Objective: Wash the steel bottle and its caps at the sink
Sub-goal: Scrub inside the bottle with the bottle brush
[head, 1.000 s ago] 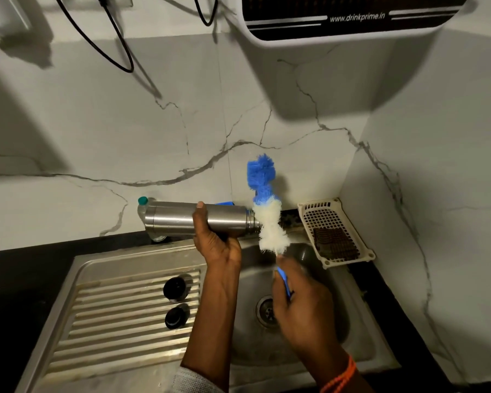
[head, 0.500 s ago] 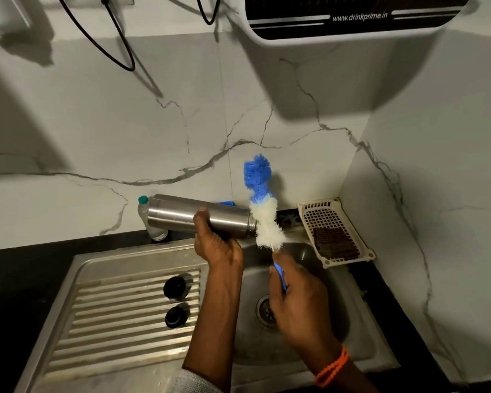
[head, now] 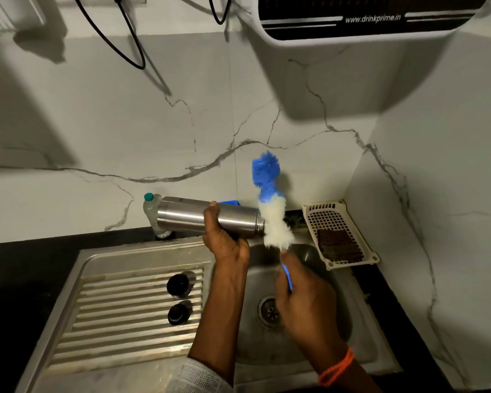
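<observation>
Little has shifted since the earlier frames: the bottle (head: 207, 218) has tipped slightly, its mouth now a touch lower than its base, and the brush (head: 270, 199) leans a bit more to the left against that mouth.

Filling the lower half of the frame, the sink (head: 142, 256) has its ribbed drainboard at lower left and its basin at lower centre. Above the basin, at mid-frame, the bottle lies nearly level, mouth pointing right. Its far end hides part of a small plastic bottle (head: 150, 208) behind. Across the mouth stands the brush, blue tip up, white bristles touching the rim, none inside yet. The left hand (head: 224, 239) is wrapped firmly round the bottle near its neck; the right hand (head: 304, 302) is clenched on the blue handle low down. Two caps (head: 179, 285) sit apart on the drainboard, unwashed by the look of it.

To do this well, I judge the brush should be turned in line with the neck, tip first, then pushed in and twisted while the left hand holds steady over the basin.
</observation>
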